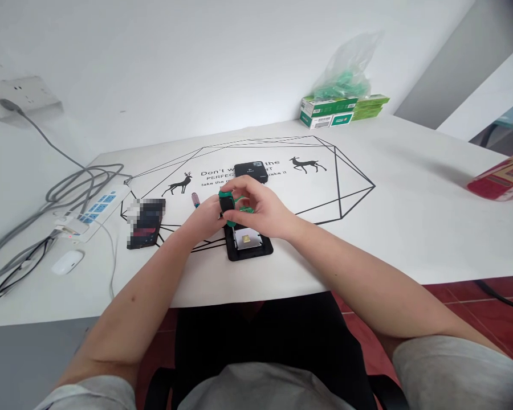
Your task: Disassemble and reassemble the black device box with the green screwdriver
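Fingers [240, 216] of my right hand [265, 213] are pinching a green-and-black piece [226, 201], my left hand's [207, 219] hold unclear, the black casing [234, 254] already lying open.

"What colour is the desk [427, 233]?"
"White, printed with black deer [308, 165], lettering [216, 172] and angular lines [340, 182]."
"And the held piece [227, 204], toward the near edge?"
"Green, with black. The casing [252, 254] there is black around a silvery plate [255, 237] with a gold square [245, 238]."
"Toward the left edge?"
"A white power strip [105, 206] with blue panels [94, 215]."
"The far edge?"
"Green-and-white boxes [331, 107] (the bag [361, 56] above is clear, showing green)."
"By the right edge?"
"A red packet [500, 179] with yellow on it."
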Demonstrator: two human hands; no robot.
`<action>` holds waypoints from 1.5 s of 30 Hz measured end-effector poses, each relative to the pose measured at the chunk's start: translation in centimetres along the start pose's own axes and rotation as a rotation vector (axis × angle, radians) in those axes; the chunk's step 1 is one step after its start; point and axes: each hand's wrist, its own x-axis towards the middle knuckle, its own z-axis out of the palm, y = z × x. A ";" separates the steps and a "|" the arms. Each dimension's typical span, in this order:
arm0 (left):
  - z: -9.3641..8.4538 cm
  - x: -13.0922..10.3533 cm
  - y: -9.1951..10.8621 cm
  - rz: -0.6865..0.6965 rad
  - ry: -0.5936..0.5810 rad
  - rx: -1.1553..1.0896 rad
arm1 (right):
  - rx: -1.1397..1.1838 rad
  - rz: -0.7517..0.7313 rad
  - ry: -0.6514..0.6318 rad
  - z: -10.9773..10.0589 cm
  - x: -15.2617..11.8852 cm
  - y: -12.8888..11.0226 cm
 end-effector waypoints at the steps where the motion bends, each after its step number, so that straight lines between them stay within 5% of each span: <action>1: 0.0 0.0 0.0 -0.001 0.006 0.002 | -0.008 0.001 0.036 -0.1 0.0 0.1; 10: -0.2 -0.2 -0.1 -0.078 0.043 -0.246 | -0.194 -0.120 0.517 -2.0 0.6 2.5; 36: -0.4 -0.4 0.8 -0.009 -0.085 -0.325 | -0.101 -0.063 0.422 -1.4 0.6 1.7; 45: -0.6 -0.4 1.1 -0.025 -0.126 -0.504 | -0.009 -0.077 0.274 -2.0 0.5 1.0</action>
